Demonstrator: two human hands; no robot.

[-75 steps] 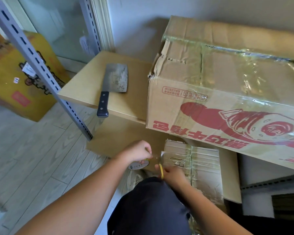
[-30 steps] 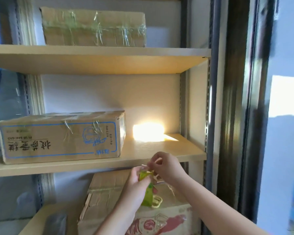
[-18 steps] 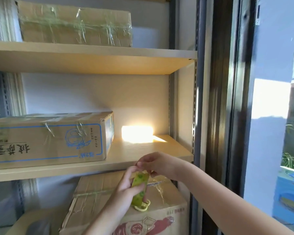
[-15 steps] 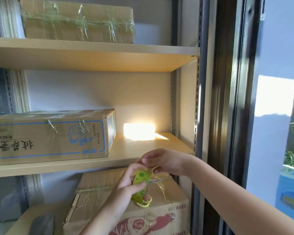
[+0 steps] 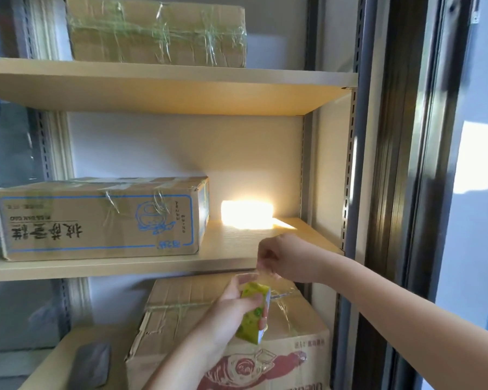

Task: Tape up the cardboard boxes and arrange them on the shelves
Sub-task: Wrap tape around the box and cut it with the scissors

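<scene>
Left hand (image 5: 231, 311) grip: fingers wrapped round green-yellow tape dispenser (image 5: 253, 316), held over red-printed cardboard box (image 5: 228, 353) on lower shelf. Right hand (image 5: 282, 257) grip: fingertips pinching clear tape end, hard to see, just above dispenser. Judgement: draw tape taut, straight across top flap seam, press flat before cutting; slack will wrinkle.

Pale wall (image 5: 181, 153) behind wooden shelves (image 5: 158, 88); bright sun patch (image 5: 247, 214) on that wall; dark window frame (image 5: 406, 164) right of the shelves.
</scene>
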